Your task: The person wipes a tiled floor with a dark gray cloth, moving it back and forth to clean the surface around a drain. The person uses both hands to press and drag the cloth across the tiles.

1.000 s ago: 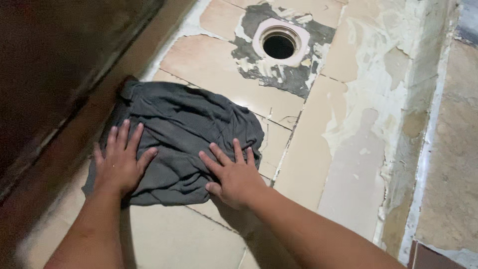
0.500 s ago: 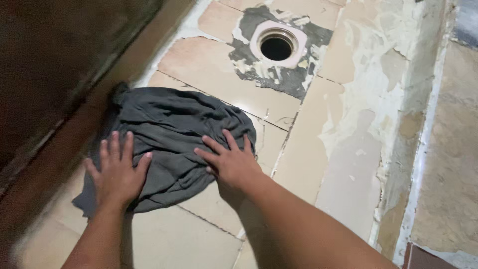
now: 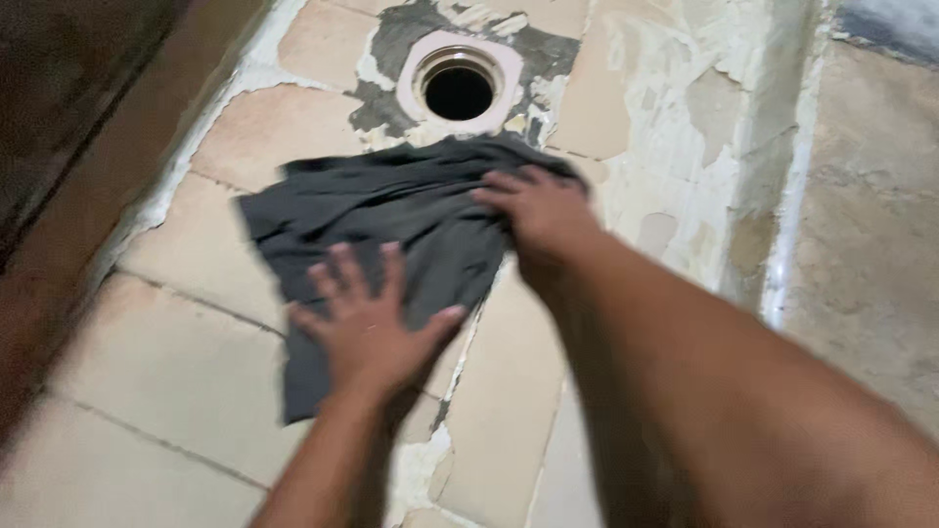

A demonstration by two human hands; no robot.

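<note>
Both of my hands are flat on the dark grey cloth point(image 3: 391, 220) that lies spread and rumpled on the tiled floor point(image 3: 186, 342). My left hand point(image 3: 377, 328) is open, fingers splayed, palm pressing the near part of the cloth, close to its lower edge. My right hand point(image 3: 538, 210) is open too, fingers laid over the far right corner, just short of the round drain hole point(image 3: 458, 91) with its pale ring. The picture is blurred, so I cannot tell whether any fingertip has a fold pinched.

To wipe well from here, I judge that the palms should stay low and the pressure even, so the cloth slides as one sheet and does not bunch under the wrists. The left hand sits near the hem, and I would keep enough cloth under it that bare skin does not drag on the tile.

Around the cloth, the tiles are cracked, with open seams and chipped patches of pale mortar point(image 3: 675, 108), and dark bare patches ring the drain. Those rough edges could snag the fabric. The far edge of the cloth lies just beside the drain hole and could slip into it. A dark wall or door point(image 3: 68, 88) runs along the left, and a raised ledge point(image 3: 861, 235) bounds the right
</note>
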